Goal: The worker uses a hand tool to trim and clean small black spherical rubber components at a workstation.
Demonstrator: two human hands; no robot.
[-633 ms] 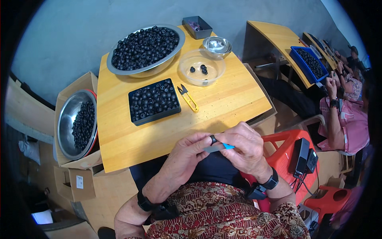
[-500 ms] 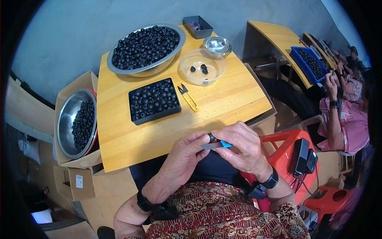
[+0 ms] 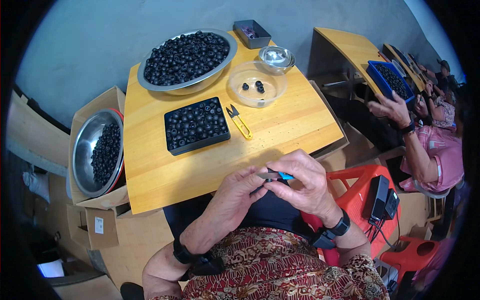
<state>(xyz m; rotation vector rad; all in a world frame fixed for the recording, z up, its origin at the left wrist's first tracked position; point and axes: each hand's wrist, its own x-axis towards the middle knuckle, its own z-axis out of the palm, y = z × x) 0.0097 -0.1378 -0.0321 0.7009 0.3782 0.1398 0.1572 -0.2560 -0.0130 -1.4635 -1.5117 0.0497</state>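
Observation:
Just beyond my lap, in front of the table's near edge, both hands meet. My left hand (image 3: 235, 192) is closed with its fingertips on a small round black part (image 3: 269, 180), mostly hidden by the blade and fingers. My right hand (image 3: 302, 185) pinches a small knife (image 3: 285, 176) with a blue grip; its flat grey blade lies across the black part, pointing left. On the table, a black square tray (image 3: 197, 144) full of similar black parts stands ahead of my hands. Yellow thread snips (image 3: 243, 126) rest to its right.
A big metal bowl (image 3: 141, 80) heaped with black parts stands behind the tray. Right of it are a clear plastic bowl (image 3: 282, 90), metal bowls (image 3: 278, 58) and a grey bin (image 3: 266, 42). Another metal bowl (image 3: 82, 155) sits in a carton at left. A co-worker (image 3: 430, 155) sits at right.
The knife has turned and shifted up, so its blade now covers much of the black part. My hands stay nearly in place. The co-worker's hand has moved left and opened.

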